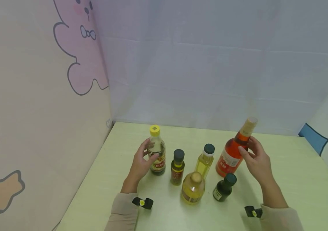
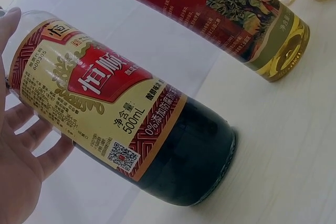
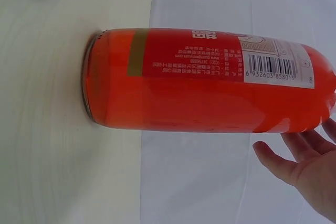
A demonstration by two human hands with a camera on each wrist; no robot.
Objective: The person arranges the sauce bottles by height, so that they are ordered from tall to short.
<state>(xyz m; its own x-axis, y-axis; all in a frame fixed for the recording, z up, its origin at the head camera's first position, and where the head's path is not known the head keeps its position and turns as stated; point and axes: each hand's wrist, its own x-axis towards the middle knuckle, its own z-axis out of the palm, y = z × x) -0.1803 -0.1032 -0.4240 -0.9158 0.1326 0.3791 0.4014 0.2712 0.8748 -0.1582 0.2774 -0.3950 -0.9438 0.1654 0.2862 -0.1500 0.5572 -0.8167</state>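
Note:
My left hand (image 1: 144, 158) grips a dark vinegar bottle (image 1: 157, 154) with a yellow cap, thumb in front and fingers behind. In the left wrist view its red and gold label (image 2: 105, 98) fills the frame, with my left hand (image 2: 21, 156) behind it. My right hand (image 1: 253, 155) holds a tall red-orange bottle (image 1: 229, 157) at its shoulder, just below the tan cap. That bottle leans to the right, its base on the table. The right wrist view shows the red-orange bottle (image 3: 199, 82) with the fingers of my right hand (image 3: 299, 161) beside its upper end.
Between my hands stand several smaller bottles on the pale green table (image 1: 291, 179): a small red-labelled one with a black cap (image 1: 177, 167), a yellow oil bottle (image 1: 204, 161), a round golden bottle (image 1: 193, 188) and a small dark bottle (image 1: 224, 187). Fabric walls close in at the left and back.

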